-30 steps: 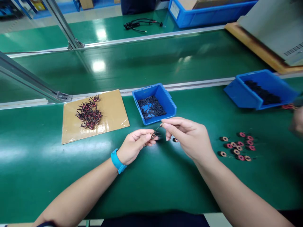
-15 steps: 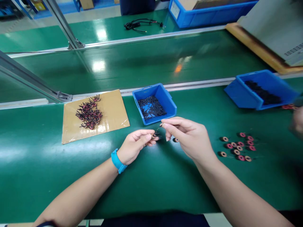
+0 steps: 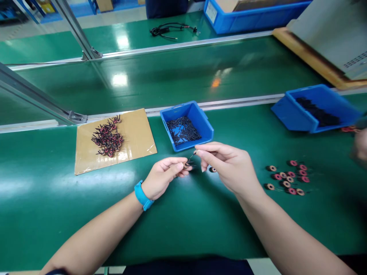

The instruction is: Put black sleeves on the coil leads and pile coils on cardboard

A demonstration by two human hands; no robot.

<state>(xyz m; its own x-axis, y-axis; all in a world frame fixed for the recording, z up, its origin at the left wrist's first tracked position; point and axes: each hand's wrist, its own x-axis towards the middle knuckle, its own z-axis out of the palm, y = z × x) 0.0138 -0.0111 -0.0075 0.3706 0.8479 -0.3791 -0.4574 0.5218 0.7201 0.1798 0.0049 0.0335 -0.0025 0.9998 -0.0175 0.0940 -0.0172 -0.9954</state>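
Observation:
My left hand (image 3: pixel 166 176), a blue band at its wrist, pinches a small wire-wound ring coil (image 3: pixel 185 165) between thumb and fingers. Thin wire leads stick out of the coil to the right. Just beside it, the thumb and forefinger of my right hand (image 3: pixel 226 162) are closed on a tiny dark piece (image 3: pixel 195 152) at the end of one lead; it looks like a short black tube, mostly hidden by the fingertips. Another ring coil (image 3: pixel 212 169) lies on the table, partly behind my right hand. Beyond my hands, a blue bin (image 3: pixel 207 131) holds many short black tubes (image 3: pixel 187 130).
Finished-looking coils with black-tipped leads (image 3: pixel 109 139) are heaped on a cardboard sheet (image 3: pixel 137 133) at left. Several red and tan ring coils (image 3: pixel 289 178) lie at right. Behind them stands a second blue bin (image 3: pixel 292 114) with dark pieces. A blurred hand (image 3: pixel 360 147) shows at the right edge.

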